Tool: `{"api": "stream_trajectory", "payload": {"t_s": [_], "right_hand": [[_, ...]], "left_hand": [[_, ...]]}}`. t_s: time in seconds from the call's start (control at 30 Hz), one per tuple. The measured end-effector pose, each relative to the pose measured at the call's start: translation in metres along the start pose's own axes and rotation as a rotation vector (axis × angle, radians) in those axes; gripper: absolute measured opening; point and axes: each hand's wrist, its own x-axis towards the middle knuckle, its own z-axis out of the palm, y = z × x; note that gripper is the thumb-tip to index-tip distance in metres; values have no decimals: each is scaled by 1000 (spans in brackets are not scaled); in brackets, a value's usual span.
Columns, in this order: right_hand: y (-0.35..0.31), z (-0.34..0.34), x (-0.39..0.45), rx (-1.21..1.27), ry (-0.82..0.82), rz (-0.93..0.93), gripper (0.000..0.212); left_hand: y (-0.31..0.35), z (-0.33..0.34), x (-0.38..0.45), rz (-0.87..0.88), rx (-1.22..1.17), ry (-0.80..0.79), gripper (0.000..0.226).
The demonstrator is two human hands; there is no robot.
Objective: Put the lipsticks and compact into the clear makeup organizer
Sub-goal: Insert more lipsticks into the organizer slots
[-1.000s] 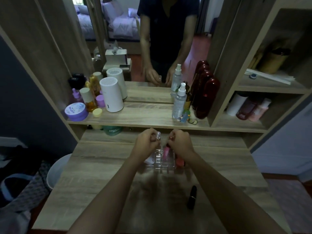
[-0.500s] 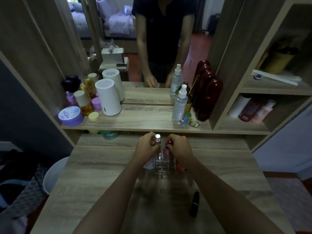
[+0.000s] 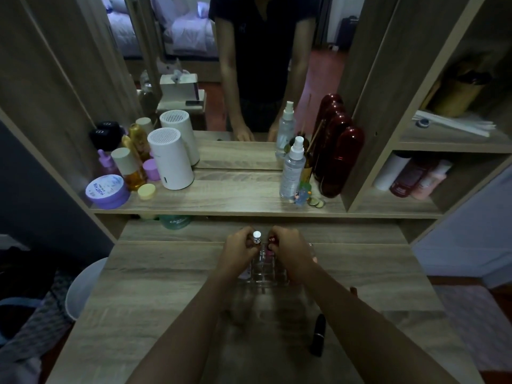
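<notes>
The clear makeup organizer [image 3: 264,273] stands on the wooden vanity table [image 3: 155,286], partly hidden by both hands. My left hand [image 3: 240,246] is shut on a white-capped lipstick [image 3: 256,236] held upright over the organizer's back left slots. My right hand [image 3: 289,246] is shut on a red-capped lipstick [image 3: 272,241] over the back slots beside it. A pink item [image 3: 269,254] sits in a slot beneath. A black lipstick [image 3: 318,338] lies on the table near my right forearm. The compact cannot be told apart.
The raised shelf [image 3: 238,200] behind carries a white cylinder [image 3: 171,159], a purple jar [image 3: 107,191], a spray bottle [image 3: 292,169], dark red bottles [image 3: 339,162] and small bottles. A mirror stands above. A white bin [image 3: 83,289] sits left of the table.
Both hands have stayed over the organizer with their lipsticks, lowering slightly toward the slots. The camera tilted a little, so the scene sits lower in frame.
</notes>
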Motion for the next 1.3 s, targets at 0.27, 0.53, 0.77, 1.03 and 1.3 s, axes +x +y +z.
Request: {"api": "stream_trajectory", "payload": {"t_s": [0.27, 0.53, 0.77, 1.03, 1.3], "right_hand": [[7, -29, -1, 28, -47, -19, 29], [82, -105, -37, -120, 64, 141, 9], [142, -61, -95, -110, -225, 408, 20], [139, -29, -106, -93, -109, 421, 24], [133, -35, -108, -53, -57, 370, 28]], "left_hand": [[-4, 4, 2, 11, 4, 11, 30], [-1, 8, 0, 50, 7, 33, 32], [-3, -1, -13, 90, 26, 77, 44], [-10, -18, -31, 87, -12, 126, 48], [-35, -44, -48, -19, -18, 155, 51]]}}
